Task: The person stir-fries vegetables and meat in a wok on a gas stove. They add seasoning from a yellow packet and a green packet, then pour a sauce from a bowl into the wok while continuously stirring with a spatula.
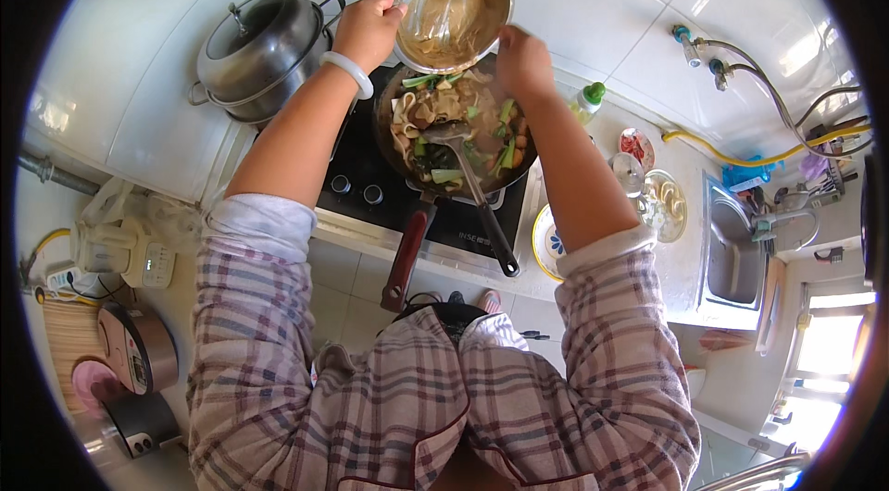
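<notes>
My left hand (368, 29), with a pale bangle at its wrist, grips the left rim of a metal bowl (512, 1). The bowl is tilted over the far side of a wok, and a brown paste coats its inside. At the bowl's right rim is my right hand (525, 64), fingers curled and blurred; whether it grips the rim is unclear. Below, the wok (383, 126) holds broth with wide noodles (404, 126), green vegetable pieces (509, 156) and round brownish pieces. A metal spatula (469, 172) rests in it, its black handle leaning over the near rim.
The wok's red-brown handle (410, 251) points towards me from the black gas stove (354, 175). A lidded steel pot (267, 47) stands left. Rightward are a green-capped bottle (590, 99), a patterned plate (545, 241), a dish of pale food (663, 206) and a sink (729, 248).
</notes>
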The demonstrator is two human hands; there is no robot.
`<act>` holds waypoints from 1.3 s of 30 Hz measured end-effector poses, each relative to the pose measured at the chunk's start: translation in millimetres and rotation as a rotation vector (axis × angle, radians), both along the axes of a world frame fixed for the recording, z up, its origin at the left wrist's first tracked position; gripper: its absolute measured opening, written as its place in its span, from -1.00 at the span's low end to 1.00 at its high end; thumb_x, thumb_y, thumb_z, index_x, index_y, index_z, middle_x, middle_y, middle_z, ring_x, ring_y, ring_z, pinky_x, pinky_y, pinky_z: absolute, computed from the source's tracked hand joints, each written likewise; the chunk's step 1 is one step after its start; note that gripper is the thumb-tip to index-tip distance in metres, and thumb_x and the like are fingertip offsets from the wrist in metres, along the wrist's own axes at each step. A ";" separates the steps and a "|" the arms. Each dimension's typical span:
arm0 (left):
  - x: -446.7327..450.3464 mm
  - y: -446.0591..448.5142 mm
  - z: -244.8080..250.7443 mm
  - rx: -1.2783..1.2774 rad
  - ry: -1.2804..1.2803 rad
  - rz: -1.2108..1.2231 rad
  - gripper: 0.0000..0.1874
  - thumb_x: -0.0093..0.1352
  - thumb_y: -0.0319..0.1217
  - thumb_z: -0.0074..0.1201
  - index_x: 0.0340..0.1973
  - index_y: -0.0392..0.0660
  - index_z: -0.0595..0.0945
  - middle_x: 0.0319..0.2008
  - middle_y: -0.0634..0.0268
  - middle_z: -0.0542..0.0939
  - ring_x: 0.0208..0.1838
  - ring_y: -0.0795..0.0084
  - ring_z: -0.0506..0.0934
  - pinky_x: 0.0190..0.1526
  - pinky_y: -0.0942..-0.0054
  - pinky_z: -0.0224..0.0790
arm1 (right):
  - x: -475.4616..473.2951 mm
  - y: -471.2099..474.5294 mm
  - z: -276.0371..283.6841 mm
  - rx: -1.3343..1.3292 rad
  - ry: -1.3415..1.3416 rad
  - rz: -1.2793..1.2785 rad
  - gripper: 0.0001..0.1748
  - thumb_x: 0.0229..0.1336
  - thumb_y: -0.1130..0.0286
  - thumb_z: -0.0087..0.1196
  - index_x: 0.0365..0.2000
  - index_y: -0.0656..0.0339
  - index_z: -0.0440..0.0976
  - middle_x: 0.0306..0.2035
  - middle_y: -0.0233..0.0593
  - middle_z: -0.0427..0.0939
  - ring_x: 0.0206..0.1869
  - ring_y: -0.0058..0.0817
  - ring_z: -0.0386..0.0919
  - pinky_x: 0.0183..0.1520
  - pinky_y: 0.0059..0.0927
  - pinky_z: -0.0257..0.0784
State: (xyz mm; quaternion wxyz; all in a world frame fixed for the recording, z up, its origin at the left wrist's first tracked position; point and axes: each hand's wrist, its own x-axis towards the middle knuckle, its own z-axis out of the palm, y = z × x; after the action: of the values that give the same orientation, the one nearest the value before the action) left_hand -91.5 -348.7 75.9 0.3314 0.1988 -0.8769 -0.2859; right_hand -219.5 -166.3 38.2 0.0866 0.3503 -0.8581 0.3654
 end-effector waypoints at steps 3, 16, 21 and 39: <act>-4.0 7.6 3.0 -0.017 0.029 -0.029 -0.71 0.33 -0.30 0.04 -0.49 -0.29 0.45 -0.68 -0.01 0.38 -0.64 0.15 0.26 -0.52 0.28 0.18 | -10.7 -6.3 6.2 -0.188 -0.002 -0.015 -0.76 0.12 0.33 -0.10 -0.24 0.16 0.48 -0.30 0.06 0.57 -0.18 0.05 0.53 -0.11 -0.07 0.45; -6.5 17.2 -0.3 -0.111 0.097 -0.062 -0.67 0.34 -0.30 0.06 -0.53 -0.28 0.36 -0.71 0.08 0.26 -0.62 0.32 0.12 -0.54 0.34 0.12 | -16.2 11.8 16.4 -0.063 0.034 -0.115 -0.75 0.15 0.37 -0.14 -0.25 0.15 0.52 -0.24 0.07 0.57 -0.15 -0.01 0.54 -0.10 -0.07 0.46; -12.3 19.5 -3.2 -0.155 0.187 -0.053 -0.70 0.34 -0.34 0.06 -0.52 -0.28 0.37 -0.68 0.03 0.28 -0.61 0.23 0.11 -0.55 0.34 0.13 | -7.6 13.7 -26.5 0.298 -0.004 0.019 -0.75 0.14 0.34 -0.11 -0.22 0.08 0.52 -0.21 -0.01 0.58 -0.12 -0.04 0.53 -0.06 -0.05 0.41; -20.3 30.7 -18.3 -0.469 0.205 -0.089 -0.85 0.30 -0.41 0.03 -0.45 -0.25 0.52 -0.06 0.13 0.59 -0.19 0.04 0.56 -0.18 0.20 0.46 | 8.7 57.0 -52.8 0.110 0.011 0.038 -0.81 0.10 0.38 -0.10 -0.34 0.17 0.49 -0.35 -0.04 0.56 -0.23 -0.04 0.54 -0.20 -0.06 0.44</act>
State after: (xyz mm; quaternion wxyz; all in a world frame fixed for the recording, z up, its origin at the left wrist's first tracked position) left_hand -111.7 -318.0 57.5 0.4427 0.0479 -0.8889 -0.1076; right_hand -210.8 -109.3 -14.6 0.0651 0.3726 -0.8696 0.3173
